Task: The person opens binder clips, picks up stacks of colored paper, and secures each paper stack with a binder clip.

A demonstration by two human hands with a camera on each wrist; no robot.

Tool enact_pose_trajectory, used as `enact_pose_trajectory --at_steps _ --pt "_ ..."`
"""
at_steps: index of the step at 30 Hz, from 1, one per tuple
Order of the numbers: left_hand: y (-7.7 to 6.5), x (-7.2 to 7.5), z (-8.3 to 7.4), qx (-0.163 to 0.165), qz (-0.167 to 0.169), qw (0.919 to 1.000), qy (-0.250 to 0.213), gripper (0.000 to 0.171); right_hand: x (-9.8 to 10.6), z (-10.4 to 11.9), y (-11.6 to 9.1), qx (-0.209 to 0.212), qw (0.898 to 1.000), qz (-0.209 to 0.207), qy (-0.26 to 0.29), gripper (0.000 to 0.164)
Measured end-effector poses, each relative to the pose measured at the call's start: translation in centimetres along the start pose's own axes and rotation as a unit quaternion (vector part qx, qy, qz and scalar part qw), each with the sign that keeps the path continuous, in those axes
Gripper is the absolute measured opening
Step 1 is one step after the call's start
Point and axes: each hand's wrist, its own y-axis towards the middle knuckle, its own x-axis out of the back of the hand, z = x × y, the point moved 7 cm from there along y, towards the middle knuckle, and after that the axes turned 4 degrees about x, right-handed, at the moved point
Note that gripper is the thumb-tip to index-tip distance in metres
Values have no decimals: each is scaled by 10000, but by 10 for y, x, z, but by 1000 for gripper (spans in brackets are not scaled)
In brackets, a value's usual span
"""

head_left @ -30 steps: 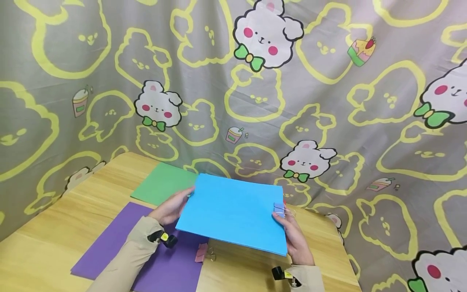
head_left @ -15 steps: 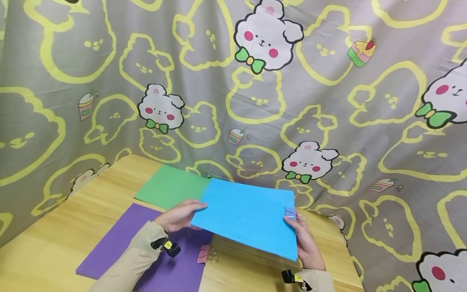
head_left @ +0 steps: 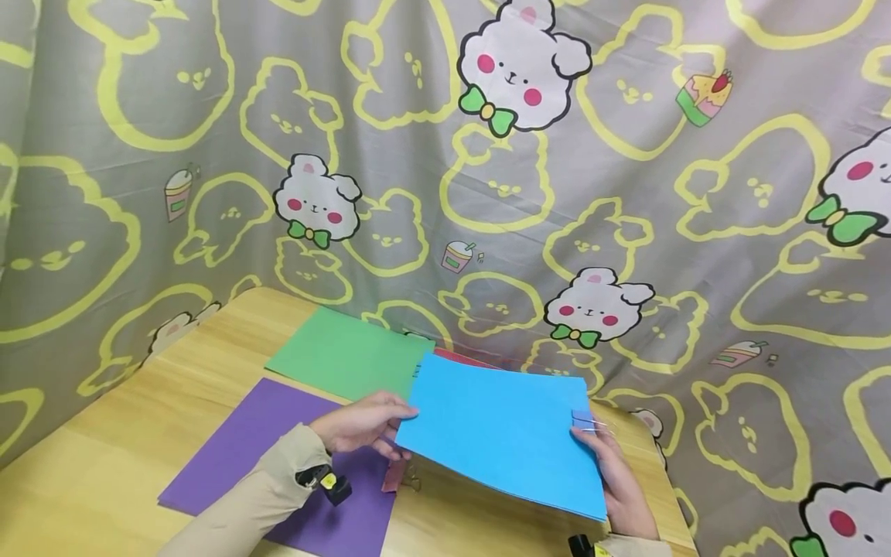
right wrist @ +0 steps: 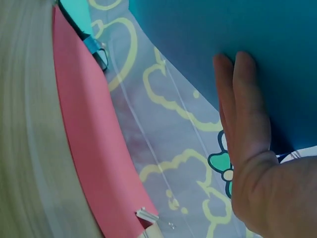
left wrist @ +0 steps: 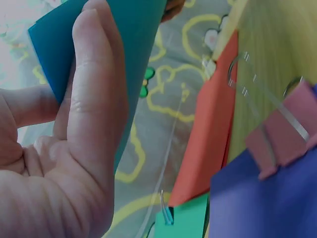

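Observation:
A stack of blue paper sheets (head_left: 501,433) is held up above the table, tilted. My left hand (head_left: 362,424) pinches its left edge, thumb on top and fingers below. At the right edge, my right hand (head_left: 616,472) grips the stack with the thumb just below a blue-violet binder clip (head_left: 582,420). In the right wrist view its fingers (right wrist: 250,94) lie along the underside. Below my left hand, purple paper (head_left: 237,464) lies on the table with a pink binder clip (left wrist: 287,131) on its edge.
Green paper (head_left: 348,348) lies at the back left, with a teal clip (right wrist: 91,43) at its edge. Red paper (right wrist: 94,114) with a clip (right wrist: 147,214) lies behind the blue stack. A patterned curtain (head_left: 501,255) hangs behind the wooden table (head_left: 83,472).
Both hands have carried the blue sheets to the right and slightly nearer. My left thumb now shows on top of the left edge. Some red paper has come into view behind.

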Motion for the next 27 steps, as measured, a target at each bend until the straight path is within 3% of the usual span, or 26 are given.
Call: enact_pose_trajectory --at_steps 6,10,20,23,27 --pt "-4 -23 2 67 361 9993 10 33 16 -6 -14 -458 9985 -267 -140 95" --pt "-5 -38 10 77 448 9986 270 31 30 -16 -25 -802 9956 -361 -333 98" --pt "-13 -60 21 -472 232 9882 1437 46 49 -33 -39 -725 9893 -146 -1255 84" --pt "-17 -67 25 -459 249 9865 1554 49 54 -39 -40 -799 9806 -254 -1770 84" --pt "-23 -73 32 -382 212 9866 1573 51 59 -51 -43 -1030 9729 -372 -2036 86"
